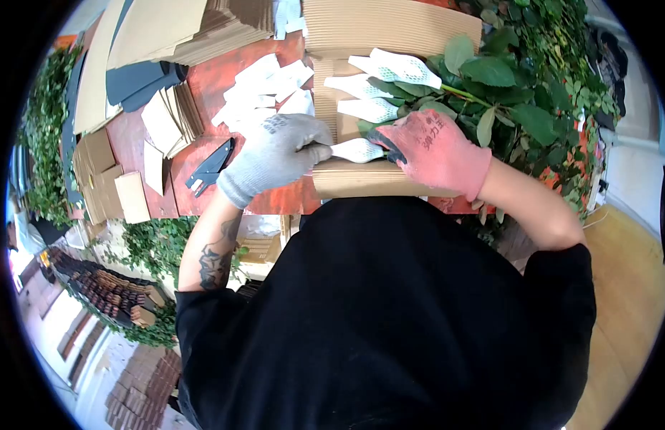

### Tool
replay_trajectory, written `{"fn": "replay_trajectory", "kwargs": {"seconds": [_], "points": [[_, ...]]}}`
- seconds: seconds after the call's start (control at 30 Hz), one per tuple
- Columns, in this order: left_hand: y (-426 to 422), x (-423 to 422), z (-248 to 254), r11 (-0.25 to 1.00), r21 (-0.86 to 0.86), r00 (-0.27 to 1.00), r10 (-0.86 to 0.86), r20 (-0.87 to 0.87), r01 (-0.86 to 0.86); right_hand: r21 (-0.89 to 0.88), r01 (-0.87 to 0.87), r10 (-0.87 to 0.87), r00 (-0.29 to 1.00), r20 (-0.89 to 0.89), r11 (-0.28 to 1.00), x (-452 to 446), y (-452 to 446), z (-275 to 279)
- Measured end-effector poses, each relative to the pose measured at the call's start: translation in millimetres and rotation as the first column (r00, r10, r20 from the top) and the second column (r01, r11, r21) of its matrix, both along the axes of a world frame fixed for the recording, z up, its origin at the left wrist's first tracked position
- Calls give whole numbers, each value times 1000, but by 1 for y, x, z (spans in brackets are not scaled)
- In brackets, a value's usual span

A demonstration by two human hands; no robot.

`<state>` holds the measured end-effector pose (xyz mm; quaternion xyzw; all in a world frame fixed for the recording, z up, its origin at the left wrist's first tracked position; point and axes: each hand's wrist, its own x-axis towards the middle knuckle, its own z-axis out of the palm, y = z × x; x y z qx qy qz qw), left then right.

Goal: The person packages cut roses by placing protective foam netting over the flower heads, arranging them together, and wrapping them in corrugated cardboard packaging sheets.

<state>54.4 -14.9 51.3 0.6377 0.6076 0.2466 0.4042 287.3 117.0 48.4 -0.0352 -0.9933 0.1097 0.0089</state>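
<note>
My left hand (pixel 278 154), in a grey knit glove, pinches the narrow tip of a white mesh sleeve (pixel 359 150). My right hand (pixel 436 150), in a pink glove with dark fingertips, is closed round the other end of that sleeve, where the stem starts; its fingers hide the join. Just beyond lie several leafy flower stems whose heads are covered by white mesh sleeves (pixel 404 68), side by side on corrugated cardboard (pixel 389 29). The flower heads themselves are hidden inside. Green leaves (pixel 533 118) spread to the right of my right hand.
A heap of loose white sleeves (pixel 264 86) lies beyond my left hand on the red table (pixel 218 79). A black stapler (pixel 209 167) rests left of my wrist. Stacked cardboard sheets (pixel 225 29) and smaller card pieces (pixel 171 118) fill the left side. Foliage (pixel 561 43) crowds the right edge.
</note>
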Motion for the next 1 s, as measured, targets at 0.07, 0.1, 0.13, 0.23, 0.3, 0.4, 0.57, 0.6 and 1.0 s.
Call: {"fn": "replay_trajectory", "kwargs": {"seconds": [0.07, 0.1, 0.13, 0.23, 0.3, 0.4, 0.57, 0.6, 1.0], "points": [[-7, -11, -1, 1000, 10, 1000, -12, -14, 12, -45, 8, -9, 1000, -23, 999, 0, 1, -4], [-11, -18, -1, 1000, 29, 1000, 1, -26, 0, -47, 25, -26, 999, -27, 999, -1, 1, -1], [-16, -23, 5, 999, 18, 996, 43, -78, -42, -79, 26, -26, 1000, 4, 997, -3, 2, 3], [-33, -38, 10, 976, 167, 827, 209, -522, -141, -118, 13, -12, 1000, 14, 993, 0, 1, 4], [-26, -9, 36, 963, 250, 860, 206, -467, -95, -106, -27, 26, 1000, -12, 994, -7, 3, 11], [-18, 43, 43, 908, 387, 901, 27, -433, 158, 59, -16, 6, 986, 169, 998, -6, -7, 30], [-26, 53, 8, 933, 357, 945, 65, -321, 57, 189, 151, -118, 977, -176, 970, -5, 1, 36], [-28, 55, 8, 931, 359, 950, 60, -307, 57, 234, 243, -235, 970, -63, 941, -5, 2, 35], [-27, 60, 6, 941, 332, 962, 36, -270, 58, 89, 195, -192, 981, -39, 977, -15, -3, 3]]}}
